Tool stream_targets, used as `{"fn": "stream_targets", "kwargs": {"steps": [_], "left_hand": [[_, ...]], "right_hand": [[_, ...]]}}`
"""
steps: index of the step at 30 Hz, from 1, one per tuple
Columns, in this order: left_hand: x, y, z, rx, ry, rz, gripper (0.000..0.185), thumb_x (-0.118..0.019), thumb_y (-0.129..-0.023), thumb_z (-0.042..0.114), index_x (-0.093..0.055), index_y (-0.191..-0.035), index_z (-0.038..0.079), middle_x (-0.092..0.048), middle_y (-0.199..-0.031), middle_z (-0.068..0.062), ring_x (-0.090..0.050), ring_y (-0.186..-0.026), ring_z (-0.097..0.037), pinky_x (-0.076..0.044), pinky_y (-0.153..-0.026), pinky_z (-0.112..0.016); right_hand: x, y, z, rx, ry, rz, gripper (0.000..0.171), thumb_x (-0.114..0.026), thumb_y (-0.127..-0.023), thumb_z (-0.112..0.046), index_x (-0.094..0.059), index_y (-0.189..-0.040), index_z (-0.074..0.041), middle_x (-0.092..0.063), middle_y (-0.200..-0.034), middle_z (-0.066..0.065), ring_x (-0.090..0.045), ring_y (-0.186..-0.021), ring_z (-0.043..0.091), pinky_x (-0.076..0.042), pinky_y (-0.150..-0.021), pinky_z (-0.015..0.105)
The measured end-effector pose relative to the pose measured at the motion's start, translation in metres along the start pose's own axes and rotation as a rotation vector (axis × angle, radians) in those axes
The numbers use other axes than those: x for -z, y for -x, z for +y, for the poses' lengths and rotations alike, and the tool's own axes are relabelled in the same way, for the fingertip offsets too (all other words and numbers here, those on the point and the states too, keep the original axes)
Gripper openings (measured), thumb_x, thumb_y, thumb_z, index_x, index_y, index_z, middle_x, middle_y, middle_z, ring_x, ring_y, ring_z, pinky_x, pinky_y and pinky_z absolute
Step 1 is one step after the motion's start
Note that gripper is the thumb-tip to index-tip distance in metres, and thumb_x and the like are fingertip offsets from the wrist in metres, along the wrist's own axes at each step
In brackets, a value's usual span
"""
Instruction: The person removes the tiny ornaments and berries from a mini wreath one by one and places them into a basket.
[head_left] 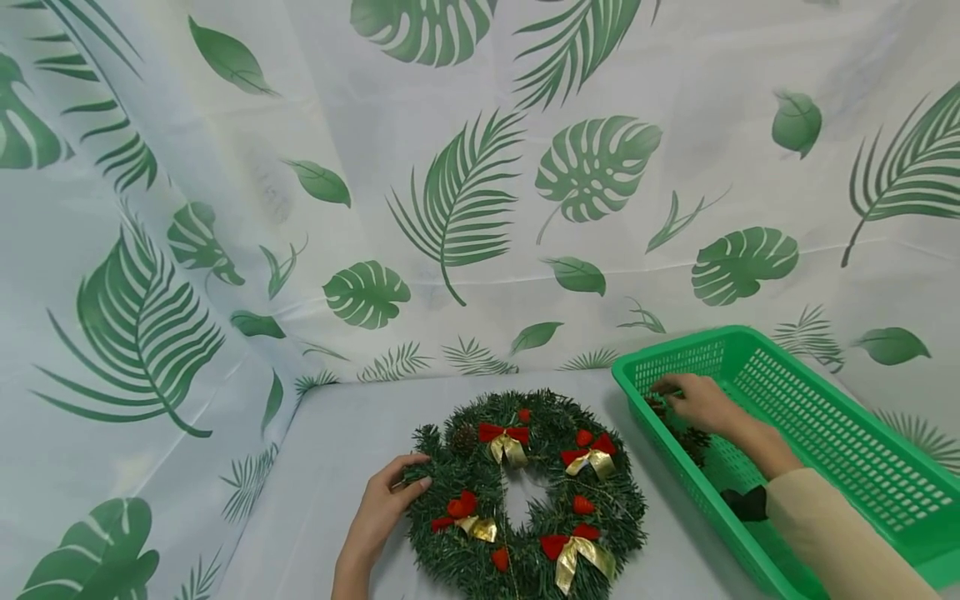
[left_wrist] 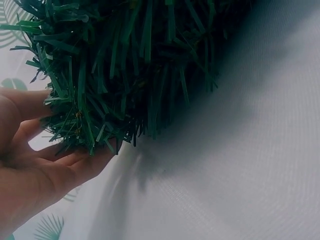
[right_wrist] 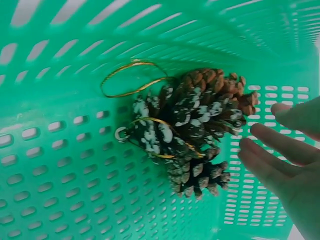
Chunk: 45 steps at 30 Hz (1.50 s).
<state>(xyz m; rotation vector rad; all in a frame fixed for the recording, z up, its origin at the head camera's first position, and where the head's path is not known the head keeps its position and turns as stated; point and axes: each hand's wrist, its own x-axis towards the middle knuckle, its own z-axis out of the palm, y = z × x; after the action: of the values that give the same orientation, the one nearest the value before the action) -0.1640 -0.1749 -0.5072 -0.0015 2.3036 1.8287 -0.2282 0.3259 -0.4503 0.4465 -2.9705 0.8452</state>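
Left hand (head_left: 386, 500) holds wreath (head_left: 562, 492), right (head_left: 705, 404) spread near pinecones (right_wrist: 200, 112).

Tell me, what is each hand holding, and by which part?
The left hand grips the wreath by its outer left edge; the right hand holds nothing.

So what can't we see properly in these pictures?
Head view: the bottom of the wreath, cut off by the edge.
Head view: part of the basket, cut off too.
Left wrist view: some fingertips of the left hand, behind the wreath.
Right wrist view: the number of pinecones, because they overlap.
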Motion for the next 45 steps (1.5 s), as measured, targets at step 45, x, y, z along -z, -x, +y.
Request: {"fn": "stream_targets", "kwargs": {"steps": [45], "left_hand": [[-0.001, -0.001, -0.002, -0.005, -0.026, 0.014, 0.041, -0.075, -0.096, 0.028, -0.067, -0.134, 0.015, -0.044, -0.159, -0.02, -0.041, -0.142, -0.054, -0.049, -0.104, -0.059]], "right_hand": [[0.037, 0.009, -0.071, 0.02, -0.144, 0.027, 0.041, -0.064, -0.104, -0.021, -0.06, -0.136, 0.004, -0.061, -0.136, 0.03, -0.067, -0.114, 0.045, -0.06, -0.083, 0.048]]}}
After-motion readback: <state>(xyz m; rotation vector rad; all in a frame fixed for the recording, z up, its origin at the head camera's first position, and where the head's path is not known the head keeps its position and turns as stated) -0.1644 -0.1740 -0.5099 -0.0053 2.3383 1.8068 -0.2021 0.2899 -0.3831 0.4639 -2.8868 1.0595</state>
